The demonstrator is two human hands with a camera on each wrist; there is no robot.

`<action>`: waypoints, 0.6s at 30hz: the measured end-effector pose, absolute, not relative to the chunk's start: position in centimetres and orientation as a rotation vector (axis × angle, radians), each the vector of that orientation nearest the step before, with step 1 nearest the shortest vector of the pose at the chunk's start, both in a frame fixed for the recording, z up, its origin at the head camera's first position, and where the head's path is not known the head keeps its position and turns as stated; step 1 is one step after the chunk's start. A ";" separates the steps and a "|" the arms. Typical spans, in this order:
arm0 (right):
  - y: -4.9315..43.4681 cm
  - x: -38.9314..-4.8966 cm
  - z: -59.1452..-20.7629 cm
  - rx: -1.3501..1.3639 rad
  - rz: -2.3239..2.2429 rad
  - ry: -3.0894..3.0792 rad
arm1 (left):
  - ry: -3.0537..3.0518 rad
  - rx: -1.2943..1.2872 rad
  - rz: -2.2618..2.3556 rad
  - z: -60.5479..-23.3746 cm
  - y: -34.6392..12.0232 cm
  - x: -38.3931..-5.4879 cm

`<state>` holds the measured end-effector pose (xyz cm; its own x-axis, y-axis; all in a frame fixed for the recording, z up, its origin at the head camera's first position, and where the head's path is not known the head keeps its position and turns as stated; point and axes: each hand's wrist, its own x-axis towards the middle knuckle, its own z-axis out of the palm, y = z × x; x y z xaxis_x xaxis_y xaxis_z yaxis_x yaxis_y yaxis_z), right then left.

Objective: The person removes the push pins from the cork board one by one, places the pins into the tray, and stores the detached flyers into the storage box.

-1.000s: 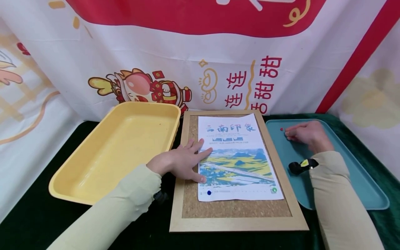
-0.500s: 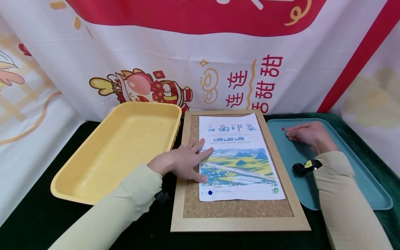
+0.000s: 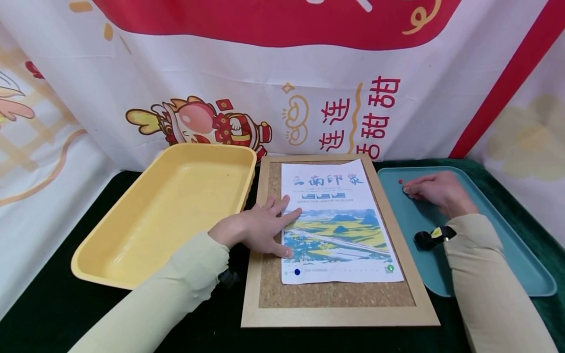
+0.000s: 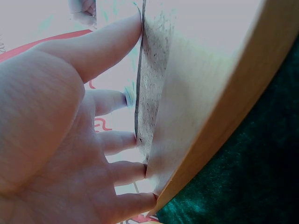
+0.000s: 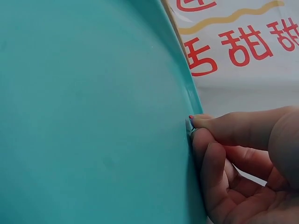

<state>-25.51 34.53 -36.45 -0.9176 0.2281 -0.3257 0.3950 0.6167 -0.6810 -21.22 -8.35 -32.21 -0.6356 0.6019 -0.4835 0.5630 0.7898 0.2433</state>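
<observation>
My right hand [image 3: 439, 192] has barely shifted, thumb and finger pinched on a tiny piece [image 5: 189, 125] (too small to identify), near a red dot [image 3: 400, 181] on the tray [image 3: 525, 267] beneath, so the pick-up seems unfinished; leftward, my spread left hand [image 3: 262, 229] rests on the printed sheet [image 3: 340, 238].

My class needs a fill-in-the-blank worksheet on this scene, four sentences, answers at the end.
1. The left hand rests partly over a printed sheet on a framed ____ board.
2. For the person, the tray beneath the right hand is on the board's ____ side.
3. The basin on the board's other side is coloured ____.
4. In the head view, the tiny object just beyond the right hand is ____.

Missing words: cork; right; yellow; red.
</observation>
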 end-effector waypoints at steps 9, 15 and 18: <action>34.7 -25.5 -36.4 0.503 -1.168 2.632 | 2.415 0.860 0.109 -32.2 -8.2 -21.2; 34.9 -25.3 -36.3 0.453 -1.157 2.609 | 2.416 0.853 0.109 -32.1 -8.3 -21.1; 34.9 -25.3 -36.2 0.424 -1.161 2.599 | 2.418 0.853 0.107 -32.1 -8.3 -21.1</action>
<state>-25.26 34.93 -36.20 -0.9229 0.1567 -0.3517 0.3665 0.6373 -0.6779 -21.14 -8.35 -32.10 -0.6356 0.5988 -0.4873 0.5535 0.7935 0.2531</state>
